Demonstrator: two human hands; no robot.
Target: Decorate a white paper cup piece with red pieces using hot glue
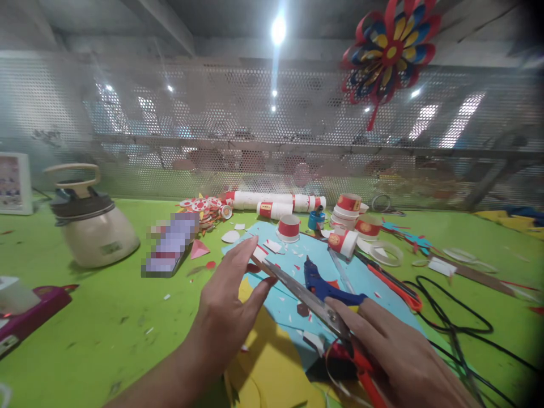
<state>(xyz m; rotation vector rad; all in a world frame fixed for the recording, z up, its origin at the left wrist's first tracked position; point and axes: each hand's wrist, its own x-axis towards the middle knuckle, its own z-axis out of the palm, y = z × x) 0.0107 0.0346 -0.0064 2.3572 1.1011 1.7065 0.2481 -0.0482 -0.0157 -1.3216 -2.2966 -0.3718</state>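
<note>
My right hand (395,345) grips a pair of scissors (312,303) with red handles, its blades pointing up and left. The tips reach a small white-and-brown piece of paper (260,259), pinched in my left hand (232,297). Below my hands lie yellow paper sheets (276,362) with curved edges. Beneath is a light blue sheet (284,314) scattered with small scraps. A blue glue gun (327,289) rests on it, just beyond the scissors and partly hidden by my right hand.
Red-and-white paper cups (289,228) stand at the back, near a long stack of cups (272,200). An orange utility knife (393,283) and a black cable (450,317) lie to the right. On the left are a beige kettle-shaped flask (97,232) and a purple power strip (38,311).
</note>
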